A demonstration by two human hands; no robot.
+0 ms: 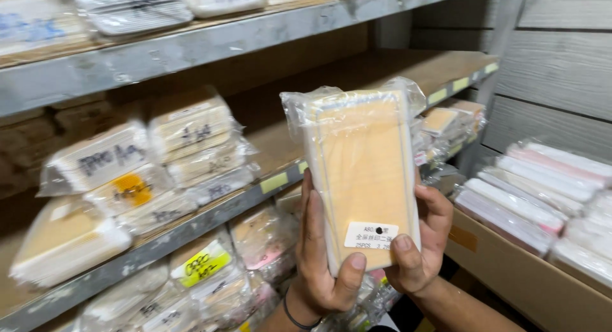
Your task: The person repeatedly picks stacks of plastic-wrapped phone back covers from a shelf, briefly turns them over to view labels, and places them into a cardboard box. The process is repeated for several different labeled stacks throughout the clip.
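Both my hands hold up one clear plastic bag packed with a stack of flat tan cards, a small white label near its bottom. My left hand wraps the bag's lower left edge, thumb across the front. My right hand grips the lower right edge, thumb by the label. A dark band circles my left wrist. The bag stands upright in front of a metal shelf.
Several similar bagged stacks with handwritten labels lie on the wooden shelf board at left, and more fill the shelf below. A cardboard box at right holds rows of white and pink packets. Another shelf runs overhead.
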